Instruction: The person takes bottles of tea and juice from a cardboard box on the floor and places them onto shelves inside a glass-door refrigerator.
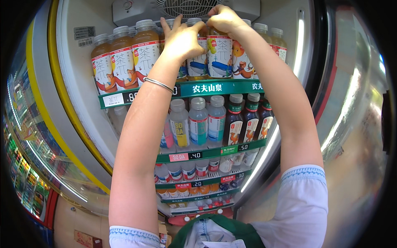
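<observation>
Both my arms reach up to the top shelf (238, 83) of an upright drinks refrigerator. My left hand (183, 40) has its fingers spread over the front bottles, its thumb beside a plastic bottle with a blue whale on its label (197, 66). My right hand (228, 20) is curled around the top of a neighbouring whale-label bottle (219, 59), hiding its cap. To the left stand several white-capped bottles of amber drink (145, 49) with white labels. A bottle with an orange animal picture (243, 63) is to the right of the held one.
A fan grille (186, 7) sits just above my hands. Lower shelves hold clear bottles (198, 122) and dark-drink bottles (234, 124). An upright light strip (299, 46) lines the right side. The yellow-edged frame (54, 62) is at left. A carton (87, 239) lies on the floor.
</observation>
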The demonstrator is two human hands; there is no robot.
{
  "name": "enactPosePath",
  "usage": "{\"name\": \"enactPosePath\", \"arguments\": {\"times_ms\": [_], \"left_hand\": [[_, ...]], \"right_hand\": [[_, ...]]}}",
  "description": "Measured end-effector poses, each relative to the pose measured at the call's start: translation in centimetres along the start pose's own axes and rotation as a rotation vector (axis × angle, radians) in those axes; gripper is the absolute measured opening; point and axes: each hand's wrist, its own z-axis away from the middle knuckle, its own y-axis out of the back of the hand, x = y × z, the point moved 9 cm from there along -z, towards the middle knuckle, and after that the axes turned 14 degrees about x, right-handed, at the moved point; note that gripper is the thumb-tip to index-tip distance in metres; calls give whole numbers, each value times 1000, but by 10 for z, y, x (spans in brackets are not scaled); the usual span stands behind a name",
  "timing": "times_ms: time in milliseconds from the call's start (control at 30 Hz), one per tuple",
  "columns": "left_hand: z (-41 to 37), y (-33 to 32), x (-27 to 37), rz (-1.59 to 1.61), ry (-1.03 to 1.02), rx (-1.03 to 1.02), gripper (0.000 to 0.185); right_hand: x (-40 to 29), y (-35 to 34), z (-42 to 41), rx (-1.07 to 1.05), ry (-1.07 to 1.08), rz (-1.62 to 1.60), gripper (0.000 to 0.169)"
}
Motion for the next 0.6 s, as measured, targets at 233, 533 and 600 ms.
{"name": "enactPosePath", "arguments": {"times_ms": [233, 533, 600], "left_hand": [[-1, -3, 0, -46, -17, 92, 62], [-14, -23, -7, -67, -44, 5, 48], [-18, -23, -6, -2, -51, 11, 47]], "right_hand": [[-21, 20, 15, 463, 455, 178, 28], [-27, -5, 134, -175, 624, 565, 18], [-20, -10, 136, -250, 573, 581, 21]]}}
